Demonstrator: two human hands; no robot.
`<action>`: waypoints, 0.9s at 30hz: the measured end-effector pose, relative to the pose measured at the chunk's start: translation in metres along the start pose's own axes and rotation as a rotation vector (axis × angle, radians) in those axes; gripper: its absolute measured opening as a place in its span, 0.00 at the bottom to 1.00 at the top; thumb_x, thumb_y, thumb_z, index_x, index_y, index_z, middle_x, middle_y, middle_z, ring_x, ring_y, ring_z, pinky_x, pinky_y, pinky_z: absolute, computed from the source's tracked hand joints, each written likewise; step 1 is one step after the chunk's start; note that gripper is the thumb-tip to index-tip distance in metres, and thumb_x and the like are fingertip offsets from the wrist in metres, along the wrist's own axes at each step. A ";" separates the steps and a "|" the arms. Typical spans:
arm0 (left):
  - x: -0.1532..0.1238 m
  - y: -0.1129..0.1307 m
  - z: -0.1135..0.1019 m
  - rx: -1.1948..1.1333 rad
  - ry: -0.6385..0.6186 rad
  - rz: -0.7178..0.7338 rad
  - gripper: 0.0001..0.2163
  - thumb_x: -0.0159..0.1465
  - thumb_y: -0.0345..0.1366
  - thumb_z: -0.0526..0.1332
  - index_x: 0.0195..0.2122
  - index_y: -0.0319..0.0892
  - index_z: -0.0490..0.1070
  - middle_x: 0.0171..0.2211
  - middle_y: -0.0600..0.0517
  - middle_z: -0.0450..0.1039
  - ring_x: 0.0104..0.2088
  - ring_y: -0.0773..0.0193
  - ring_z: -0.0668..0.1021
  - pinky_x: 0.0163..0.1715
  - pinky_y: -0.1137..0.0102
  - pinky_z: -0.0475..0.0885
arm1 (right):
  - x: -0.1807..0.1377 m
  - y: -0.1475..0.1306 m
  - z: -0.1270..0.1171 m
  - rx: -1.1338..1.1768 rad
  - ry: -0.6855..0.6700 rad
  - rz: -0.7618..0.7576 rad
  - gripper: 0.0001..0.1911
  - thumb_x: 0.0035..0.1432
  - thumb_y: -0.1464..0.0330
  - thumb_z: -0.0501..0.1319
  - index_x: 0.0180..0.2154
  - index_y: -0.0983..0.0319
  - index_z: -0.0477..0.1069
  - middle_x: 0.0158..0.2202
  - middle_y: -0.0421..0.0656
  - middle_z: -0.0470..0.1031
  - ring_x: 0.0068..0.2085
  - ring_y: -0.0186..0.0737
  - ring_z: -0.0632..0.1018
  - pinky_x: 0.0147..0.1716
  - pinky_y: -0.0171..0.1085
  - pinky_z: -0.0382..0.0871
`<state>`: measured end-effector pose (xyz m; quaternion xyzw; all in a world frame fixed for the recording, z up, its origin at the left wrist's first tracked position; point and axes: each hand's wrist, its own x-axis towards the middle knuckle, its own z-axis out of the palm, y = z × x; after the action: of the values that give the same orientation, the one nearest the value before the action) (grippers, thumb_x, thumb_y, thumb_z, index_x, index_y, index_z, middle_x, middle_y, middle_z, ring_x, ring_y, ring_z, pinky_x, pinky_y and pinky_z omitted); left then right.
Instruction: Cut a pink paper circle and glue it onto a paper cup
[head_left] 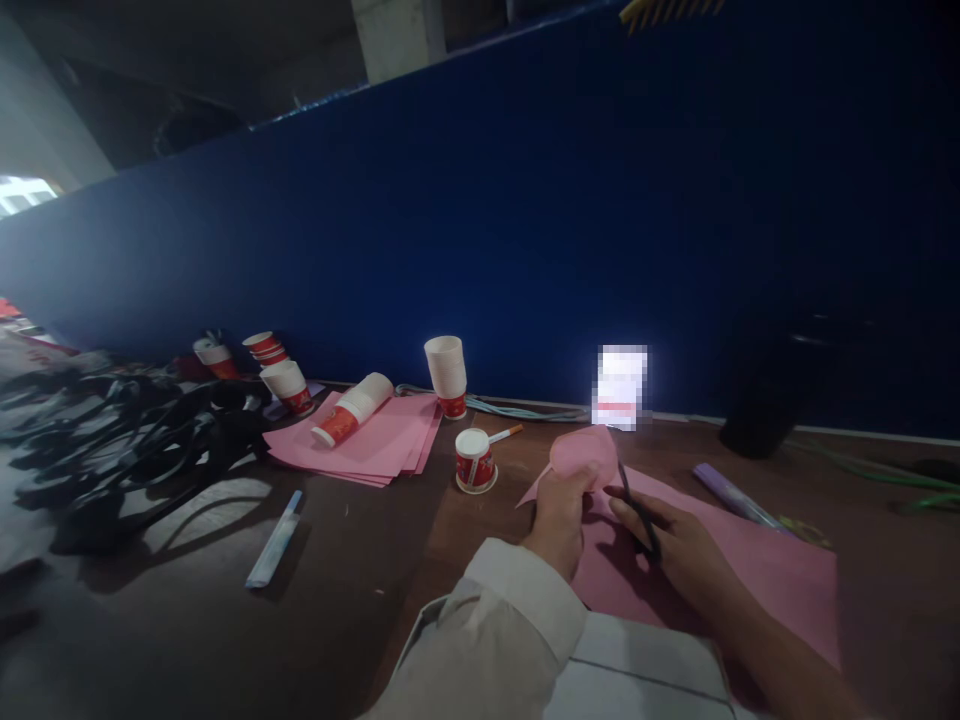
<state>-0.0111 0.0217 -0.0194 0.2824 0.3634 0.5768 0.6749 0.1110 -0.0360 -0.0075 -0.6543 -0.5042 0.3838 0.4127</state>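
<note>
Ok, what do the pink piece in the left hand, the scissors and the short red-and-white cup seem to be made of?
The pink piece looks like matte paper: thin, with no shine. The scissors are probably metal and plastic, but show only as a dark shape, so their finish is unclear. The short cup seems to be smooth paperboard, judging by its printed side and thin rim.

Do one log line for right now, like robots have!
left hand: holds pink piece | right hand: holds scissors | scissors: by piece's edge | below: pink sheet
</note>
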 end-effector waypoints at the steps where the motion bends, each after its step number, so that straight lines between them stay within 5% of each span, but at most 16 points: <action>1: 0.000 0.000 0.000 -0.007 -0.011 0.003 0.15 0.46 0.42 0.72 0.23 0.40 0.69 0.20 0.57 0.64 0.22 0.71 0.63 0.26 0.71 0.59 | 0.000 0.000 0.000 -0.006 -0.001 0.002 0.35 0.54 0.44 0.64 0.52 0.63 0.80 0.27 0.44 0.81 0.23 0.40 0.71 0.27 0.40 0.68; 27: -0.003 0.005 0.003 -0.013 -0.001 -0.035 0.17 0.43 0.44 0.75 0.22 0.39 0.70 0.19 0.56 0.67 0.21 0.70 0.66 0.26 0.70 0.62 | -0.005 -0.006 0.003 0.017 0.056 0.015 0.34 0.52 0.45 0.64 0.51 0.63 0.81 0.29 0.44 0.81 0.22 0.38 0.69 0.25 0.40 0.65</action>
<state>-0.0115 0.0203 -0.0128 0.2722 0.3641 0.5672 0.6868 0.1050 -0.0399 -0.0025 -0.6651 -0.4843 0.3725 0.4293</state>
